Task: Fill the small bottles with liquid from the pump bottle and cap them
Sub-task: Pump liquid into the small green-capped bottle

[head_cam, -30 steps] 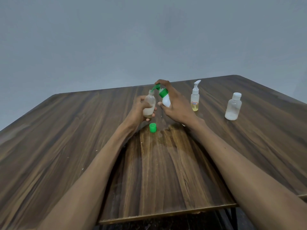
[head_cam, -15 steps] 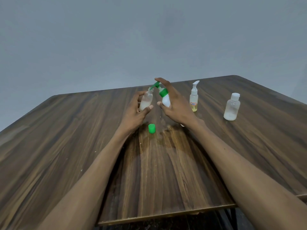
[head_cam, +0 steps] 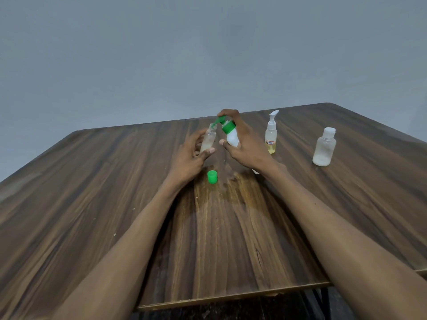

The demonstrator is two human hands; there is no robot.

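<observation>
Over the middle of the wooden table (head_cam: 92,192) the person holds two bottles up close together. The left hand (head_cam: 191,155) pinches a small clear bottle (head_cam: 208,140) between thumb and fingers; it is uncapped, tilted slightly, and has pale liquid in its lower part. The right hand (head_cam: 245,146) grips a white pump bottle (head_cam: 232,137) with a green collar, thumb against its side and a finger curled over the top of the green pump head (head_cam: 219,120). That bottle leans to the left, and its green nozzle reaches down to the mouth of the small clear bottle; whether it touches the rim I cannot tell. Just below the two hands, a loose green cap (head_cam: 212,176) stands on the table. To the right stands a slim spray bottle (head_cam: 270,135) with a white pump top, a small label and yellowish liquid at the bottom. Further right, well apart from the hands, a clear flip-top bottle (head_cam: 324,147) stands upright with its white cap on and whitish liquid low inside
</observation>
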